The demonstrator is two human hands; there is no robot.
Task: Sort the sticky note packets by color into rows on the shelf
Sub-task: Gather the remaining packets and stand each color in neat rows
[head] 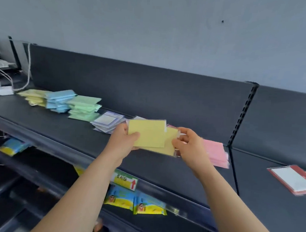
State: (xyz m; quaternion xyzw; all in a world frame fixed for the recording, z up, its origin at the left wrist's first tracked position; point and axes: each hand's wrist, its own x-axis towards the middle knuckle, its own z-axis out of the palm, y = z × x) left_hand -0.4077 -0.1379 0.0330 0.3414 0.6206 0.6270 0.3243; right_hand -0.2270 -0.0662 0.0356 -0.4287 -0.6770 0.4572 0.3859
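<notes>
Two pale yellow sticky note packets in clear wrap, held overlapping above dark grey metal shelf (75, 134): front yellow packet (147, 133) gripped by left hand (125, 140), thumb on its face; rear yellow packet (171, 146) pinched at its right edge by right hand (189, 147).

Five piles in a row on shelf: yellow pile (33, 96), blue pile (59, 100), green pile (84, 107), white-lavender pile (106, 122), pink pile (216, 153). Packets per pile too blurred to count. Held packets hide shelf between last two piles.

Red-edged clear folder (292, 178) far right. Two blue-yellow snack packs (135, 202) below.
</notes>
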